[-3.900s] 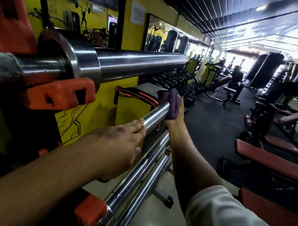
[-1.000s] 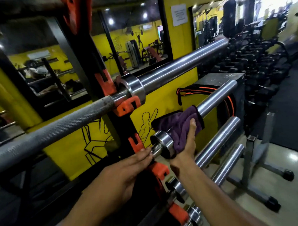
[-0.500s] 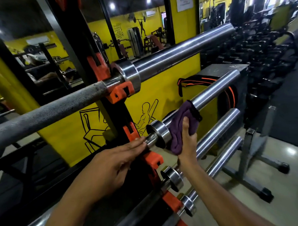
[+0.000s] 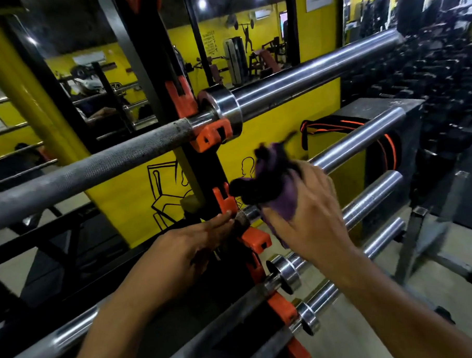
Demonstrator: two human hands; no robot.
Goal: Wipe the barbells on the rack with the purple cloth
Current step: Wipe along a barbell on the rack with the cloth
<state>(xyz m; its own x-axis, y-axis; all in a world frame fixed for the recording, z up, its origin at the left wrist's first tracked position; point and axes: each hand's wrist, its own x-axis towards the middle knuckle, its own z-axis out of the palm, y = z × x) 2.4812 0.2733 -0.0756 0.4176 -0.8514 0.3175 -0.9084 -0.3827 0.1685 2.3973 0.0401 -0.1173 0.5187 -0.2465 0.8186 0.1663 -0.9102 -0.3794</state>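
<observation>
- Right hand (image 4: 309, 210) clutched purple cloth (image 4: 277, 185) against second barbell (image 4: 357, 143) beside its collar, on rack (image 4: 202, 180);
- left hand (image 4: 178, 251), fingers extended, touched that barbell's knurled shaft.

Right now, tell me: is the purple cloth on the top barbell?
No. The right hand holds the purple cloth against the second barbell, below the top barbell.

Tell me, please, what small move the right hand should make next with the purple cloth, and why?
Probably slide the purple cloth outward along the second barbell's sleeve. The right hand holds the cloth bunched at the collar end beside the orange hook, the left hand touches the shaft there, and the sleeve's length beyond lies bare.
</observation>
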